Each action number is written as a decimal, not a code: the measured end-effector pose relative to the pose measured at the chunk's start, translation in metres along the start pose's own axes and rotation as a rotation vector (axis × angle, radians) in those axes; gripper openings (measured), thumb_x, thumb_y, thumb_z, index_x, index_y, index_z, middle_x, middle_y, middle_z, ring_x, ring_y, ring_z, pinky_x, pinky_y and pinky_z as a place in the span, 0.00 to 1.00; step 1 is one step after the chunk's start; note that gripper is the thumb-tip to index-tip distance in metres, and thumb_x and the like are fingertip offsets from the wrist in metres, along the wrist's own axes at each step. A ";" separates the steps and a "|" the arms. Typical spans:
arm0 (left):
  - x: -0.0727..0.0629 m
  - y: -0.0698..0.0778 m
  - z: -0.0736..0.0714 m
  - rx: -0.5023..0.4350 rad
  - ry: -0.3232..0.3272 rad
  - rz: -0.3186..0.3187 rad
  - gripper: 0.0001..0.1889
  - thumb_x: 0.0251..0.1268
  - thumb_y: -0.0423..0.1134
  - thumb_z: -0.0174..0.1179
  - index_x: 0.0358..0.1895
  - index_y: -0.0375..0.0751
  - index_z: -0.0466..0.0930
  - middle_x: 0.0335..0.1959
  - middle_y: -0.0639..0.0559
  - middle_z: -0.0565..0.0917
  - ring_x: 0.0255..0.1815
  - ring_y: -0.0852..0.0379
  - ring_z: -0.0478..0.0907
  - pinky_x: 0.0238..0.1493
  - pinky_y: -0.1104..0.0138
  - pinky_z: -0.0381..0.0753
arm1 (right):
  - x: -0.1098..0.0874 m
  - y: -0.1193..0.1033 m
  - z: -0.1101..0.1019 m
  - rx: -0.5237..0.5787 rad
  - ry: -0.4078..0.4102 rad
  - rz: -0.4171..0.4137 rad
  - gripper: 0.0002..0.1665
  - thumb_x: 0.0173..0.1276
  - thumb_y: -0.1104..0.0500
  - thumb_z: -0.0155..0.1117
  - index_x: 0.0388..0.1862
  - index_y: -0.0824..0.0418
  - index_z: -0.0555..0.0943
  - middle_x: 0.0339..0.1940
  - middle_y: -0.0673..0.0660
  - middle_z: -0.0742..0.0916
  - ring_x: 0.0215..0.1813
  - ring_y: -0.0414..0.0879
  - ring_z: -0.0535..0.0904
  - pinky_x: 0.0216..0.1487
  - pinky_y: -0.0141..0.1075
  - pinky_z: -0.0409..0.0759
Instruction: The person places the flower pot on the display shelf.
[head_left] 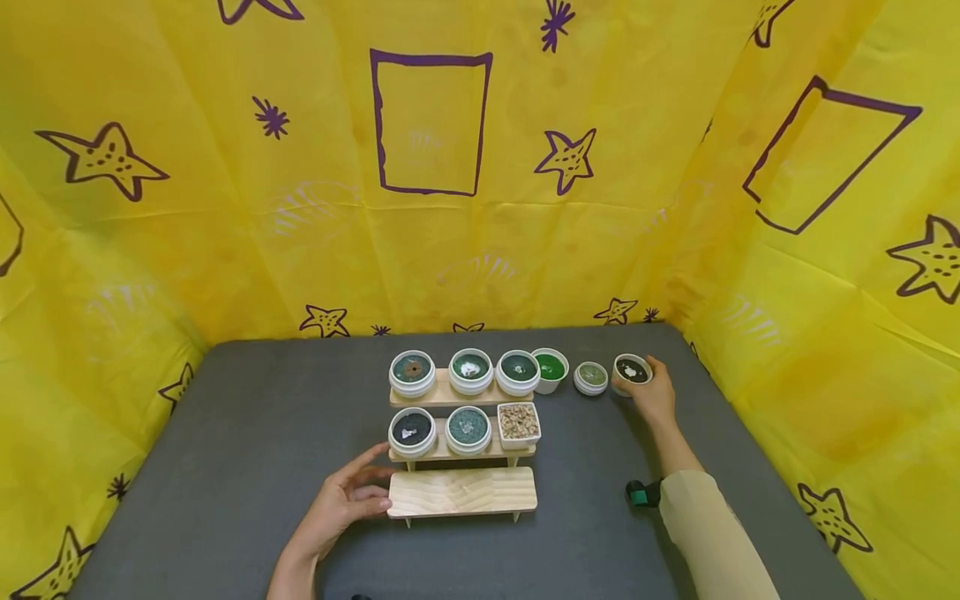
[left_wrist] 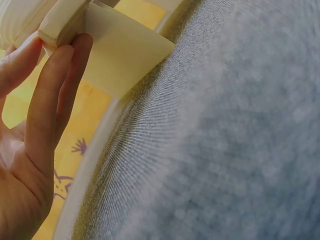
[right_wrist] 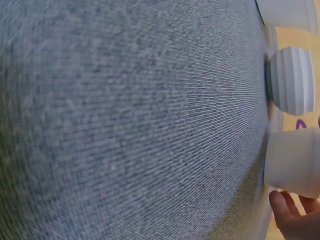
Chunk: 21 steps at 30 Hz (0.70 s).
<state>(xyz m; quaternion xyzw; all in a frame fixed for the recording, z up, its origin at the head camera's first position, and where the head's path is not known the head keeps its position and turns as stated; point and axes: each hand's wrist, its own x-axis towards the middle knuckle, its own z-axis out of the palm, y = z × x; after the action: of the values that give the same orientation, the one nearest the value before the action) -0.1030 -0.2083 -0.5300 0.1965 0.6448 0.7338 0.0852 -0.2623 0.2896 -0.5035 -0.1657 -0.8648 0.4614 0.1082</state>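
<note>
A three-step wooden stand (head_left: 462, 492) stands on the grey table, its lowest step bare. My left hand (head_left: 341, 504) is at its left end, with fingertips and thumb pinching the wooden edge (left_wrist: 65, 22), as the left wrist view shows. At the right, my right hand (head_left: 654, 396) grips a white cup (head_left: 632, 372) of dark, glossy contents by its sides. That cup (right_wrist: 292, 162) looks to be upright at the table surface. Just left of it are a small ridged white bowl (head_left: 591, 379) with pale green contents and a white cup (head_left: 551, 368) of bright green.
Three white bowls, including a teal one (head_left: 471, 370), line the top step. On the middle step are a dark bowl (head_left: 412, 432), a speckled teal bowl (head_left: 468, 429) and a square dish (head_left: 519, 423) of mixed bits. Yellow patterned cloth (head_left: 431, 275) surrounds the table (head_left: 262, 433).
</note>
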 end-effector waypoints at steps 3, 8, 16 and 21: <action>0.000 0.001 0.000 -0.001 -0.001 0.003 0.40 0.59 0.20 0.61 0.73 0.55 0.65 0.52 0.64 0.84 0.42 0.63 0.86 0.41 0.72 0.85 | -0.001 0.000 0.001 0.016 0.021 0.002 0.50 0.58 0.57 0.74 0.75 0.68 0.59 0.71 0.73 0.71 0.71 0.66 0.67 0.72 0.56 0.63; 0.000 0.001 -0.001 0.002 0.004 -0.007 0.40 0.59 0.20 0.62 0.73 0.56 0.65 0.52 0.64 0.84 0.42 0.63 0.86 0.41 0.73 0.85 | -0.002 0.001 0.001 0.034 0.059 0.000 0.48 0.58 0.58 0.74 0.73 0.68 0.61 0.69 0.73 0.73 0.69 0.66 0.68 0.71 0.55 0.64; 0.000 -0.001 -0.001 0.003 0.008 -0.022 0.40 0.59 0.21 0.62 0.73 0.56 0.65 0.52 0.63 0.84 0.42 0.63 0.86 0.40 0.72 0.85 | -0.008 0.000 -0.002 0.086 0.098 0.015 0.47 0.59 0.59 0.74 0.74 0.67 0.62 0.70 0.71 0.73 0.69 0.64 0.69 0.71 0.53 0.65; 0.000 0.000 0.000 0.002 0.012 -0.036 0.40 0.59 0.21 0.62 0.73 0.56 0.65 0.52 0.63 0.83 0.42 0.63 0.86 0.41 0.72 0.85 | -0.016 -0.007 -0.005 0.136 0.124 0.002 0.47 0.58 0.59 0.75 0.73 0.65 0.64 0.69 0.69 0.75 0.64 0.60 0.74 0.58 0.36 0.72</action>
<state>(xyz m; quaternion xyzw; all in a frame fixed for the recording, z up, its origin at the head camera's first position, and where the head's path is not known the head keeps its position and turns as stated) -0.1031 -0.2088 -0.5299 0.1806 0.6493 0.7327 0.0943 -0.2470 0.2829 -0.4954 -0.1868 -0.8229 0.5082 0.1720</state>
